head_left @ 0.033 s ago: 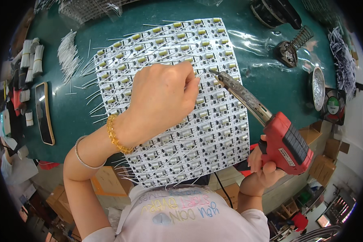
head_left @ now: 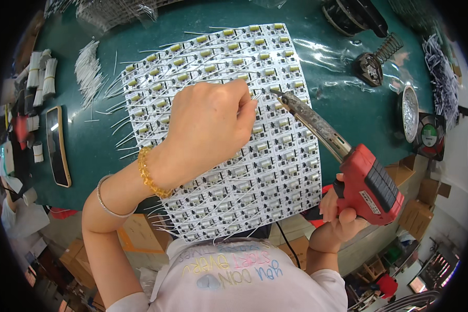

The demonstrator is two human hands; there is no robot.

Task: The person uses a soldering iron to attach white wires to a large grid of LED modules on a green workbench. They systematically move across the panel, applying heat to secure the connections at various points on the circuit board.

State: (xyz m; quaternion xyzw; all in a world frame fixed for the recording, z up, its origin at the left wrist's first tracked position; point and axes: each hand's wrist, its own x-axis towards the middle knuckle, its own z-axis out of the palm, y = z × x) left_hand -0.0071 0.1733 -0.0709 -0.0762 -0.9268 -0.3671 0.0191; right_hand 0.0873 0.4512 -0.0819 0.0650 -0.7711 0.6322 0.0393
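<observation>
A white panel of many small circuit boards (head_left: 291,171) lies on the green table, with thin white wires trailing across its left part. My left hand (head_left: 210,122) is over the panel, closed in a pinch, with short white wire ends (head_left: 256,96) at its fingertips. The rest of what it holds is hidden by the hand. My right hand (head_left: 343,218) grips a red soldering gun (head_left: 372,187) at the panel's right edge. The gun's dark tip (head_left: 276,92) points left and is close to the pinched fingertips; I cannot tell whether it touches a board.
A pile of cut white wires (head_left: 90,73) and a phone (head_left: 57,145) lie to the left, near bundled wires (head_left: 49,78). At the right are a soldering iron stand with a spring (head_left: 372,67), a metal bowl (head_left: 410,114) and a solder spool (head_left: 430,136). Cardboard boxes (head_left: 416,216) stand below.
</observation>
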